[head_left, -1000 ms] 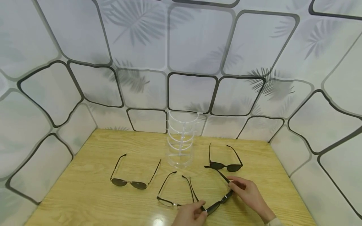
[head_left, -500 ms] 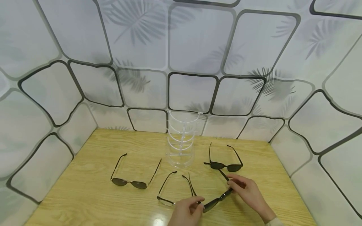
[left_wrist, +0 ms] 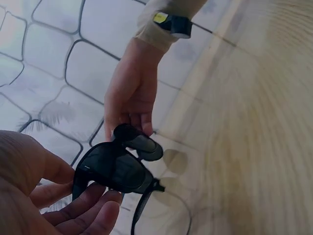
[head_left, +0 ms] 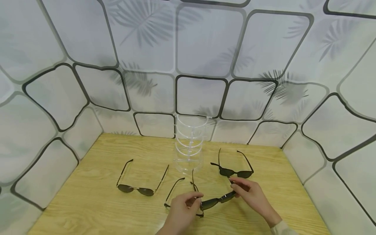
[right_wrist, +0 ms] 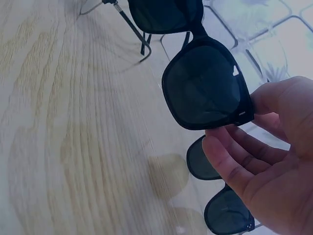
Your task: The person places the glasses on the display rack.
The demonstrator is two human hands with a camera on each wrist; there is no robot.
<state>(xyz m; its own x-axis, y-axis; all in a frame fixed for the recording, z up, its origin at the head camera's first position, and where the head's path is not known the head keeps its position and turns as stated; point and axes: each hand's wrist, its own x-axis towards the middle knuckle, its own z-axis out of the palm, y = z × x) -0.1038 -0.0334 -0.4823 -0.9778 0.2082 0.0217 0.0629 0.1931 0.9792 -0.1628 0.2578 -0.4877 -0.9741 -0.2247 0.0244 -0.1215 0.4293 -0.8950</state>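
Both hands hold black sunglasses [head_left: 210, 204] with dark lenses, raised over the front of the table. My left hand [head_left: 182, 209] pinches one end of the frame between thumb and fingers. At the other end, my right hand [head_left: 249, 195] grips near the hinge. The right wrist view shows a dark lens [right_wrist: 203, 85] close up, thumb and fingertips at its outer corner. In the left wrist view, the sunglasses [left_wrist: 115, 166] stretch between the two hands. Thin-framed eyeglasses [head_left: 173, 189] lie beneath, partly hidden by my left hand.
A clear acrylic eyewear stand [head_left: 191, 154] with several tiers rises at the back middle of the wooden table [head_left: 97, 209]. Aviator sunglasses [head_left: 145, 192] lie at the left, other black sunglasses [head_left: 244, 174] beyond my right hand. Patterned walls [head_left: 199, 94] enclose the back and sides.
The held sunglasses have moved left and away from me and turned closer to level. My left hand has shifted left and forward, now covering more of the eyeglasses; the right hand has moved slightly left.
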